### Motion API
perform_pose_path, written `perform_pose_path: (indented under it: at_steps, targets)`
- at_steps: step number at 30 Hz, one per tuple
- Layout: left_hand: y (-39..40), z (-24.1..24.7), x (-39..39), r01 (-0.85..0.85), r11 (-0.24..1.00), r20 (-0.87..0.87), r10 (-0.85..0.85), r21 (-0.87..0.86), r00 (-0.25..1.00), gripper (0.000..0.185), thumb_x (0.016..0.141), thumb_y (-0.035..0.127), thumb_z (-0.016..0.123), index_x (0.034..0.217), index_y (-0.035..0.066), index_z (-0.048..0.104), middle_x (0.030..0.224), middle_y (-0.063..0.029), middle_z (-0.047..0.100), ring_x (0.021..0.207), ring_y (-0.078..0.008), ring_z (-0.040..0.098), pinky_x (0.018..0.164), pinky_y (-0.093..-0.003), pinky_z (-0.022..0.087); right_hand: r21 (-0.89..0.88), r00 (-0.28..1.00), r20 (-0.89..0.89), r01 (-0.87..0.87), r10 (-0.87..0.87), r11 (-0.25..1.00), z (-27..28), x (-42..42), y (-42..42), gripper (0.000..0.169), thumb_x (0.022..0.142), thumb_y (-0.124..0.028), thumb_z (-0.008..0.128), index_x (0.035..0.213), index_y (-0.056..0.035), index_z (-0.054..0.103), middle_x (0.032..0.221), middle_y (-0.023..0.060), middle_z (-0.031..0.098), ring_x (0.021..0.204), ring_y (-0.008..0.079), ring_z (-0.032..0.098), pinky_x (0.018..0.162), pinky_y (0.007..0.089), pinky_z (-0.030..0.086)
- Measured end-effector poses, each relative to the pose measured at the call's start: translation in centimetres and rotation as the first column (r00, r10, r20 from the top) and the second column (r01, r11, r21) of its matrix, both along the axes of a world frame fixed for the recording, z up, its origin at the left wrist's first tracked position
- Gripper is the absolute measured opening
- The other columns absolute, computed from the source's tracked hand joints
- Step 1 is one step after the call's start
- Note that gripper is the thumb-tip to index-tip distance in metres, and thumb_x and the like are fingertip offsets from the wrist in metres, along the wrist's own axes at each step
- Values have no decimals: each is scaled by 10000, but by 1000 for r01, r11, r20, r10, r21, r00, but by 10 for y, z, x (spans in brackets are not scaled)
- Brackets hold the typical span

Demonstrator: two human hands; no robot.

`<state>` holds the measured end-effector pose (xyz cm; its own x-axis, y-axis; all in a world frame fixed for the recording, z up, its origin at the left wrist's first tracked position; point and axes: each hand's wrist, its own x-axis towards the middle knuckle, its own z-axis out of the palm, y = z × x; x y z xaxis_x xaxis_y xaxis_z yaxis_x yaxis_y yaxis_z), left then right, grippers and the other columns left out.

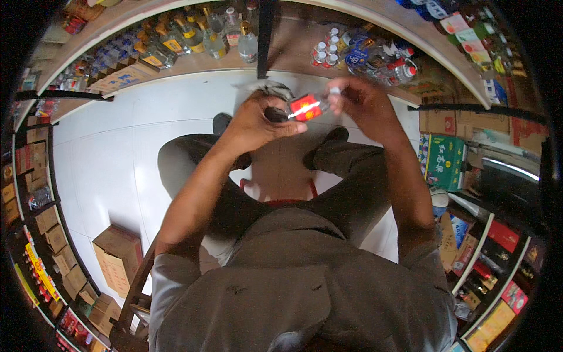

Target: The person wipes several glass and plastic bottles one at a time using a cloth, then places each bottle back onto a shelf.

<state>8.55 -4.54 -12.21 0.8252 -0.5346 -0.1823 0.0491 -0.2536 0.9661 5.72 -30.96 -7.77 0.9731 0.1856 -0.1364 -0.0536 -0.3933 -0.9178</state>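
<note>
My right hand (356, 103) grips the white cap of a small clear bottle (306, 108) with a red label, which lies tilted between my two hands. Around the bottle's other end is my left hand (259, 121), its thumb stretched out below the label. A pale grey cloth or crumpled wrap (275, 88), blurred, shows just beyond the left fingers. On the low shelf ahead, a group of small bottles with white caps (325, 53) stands near my right hand.
Glass bottles with gold caps (189, 37) line the shelf ahead left. Bottles with red caps (402, 70) are at the right. A cardboard box (115, 264) stands on the floor at left, and a green carton (442, 160) is at right. Stocked shelves curve round both sides.
</note>
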Motion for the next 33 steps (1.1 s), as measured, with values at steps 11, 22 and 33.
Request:
perform_pose_path:
  at_steps: [11, 22, 33]
  targets:
    - [7, -52, 59, 200, 947, 128, -237, 251, 963, 323, 773, 321, 832, 860, 61, 663, 983, -189, 616, 919, -376, 641, 809, -463, 517, -868, 737, 473, 295, 483, 399, -234, 290, -141, 289, 904, -202, 678, 1168, -88, 696, 1116, 174, 699, 1023, 341, 670, 937, 450, 520]
    - [9, -56, 63, 186, 949, 201, -240, 254, 950, 296, 755, 260, 820, 889, 78, 630, 1056, -177, 574, 1007, -394, 613, 828, -487, 520, -946, 889, 178, 36, 422, 323, -349, 366, -174, 340, 865, -171, 677, 1200, -114, 679, 1188, 161, 679, 1078, 378, 644, 963, 479, 511]
    - [7, -58, 60, 154, 957, 210, -208, 245, 955, 299, 729, 208, 842, 874, 87, 610, 1045, -159, 557, 988, -379, 611, 836, -475, 514, -835, 956, 30, -136, 292, 533, -331, 355, -164, 352, 860, -102, 655, 1211, -132, 662, 1230, 166, 661, 1115, 367, 633, 987, 489, 492]
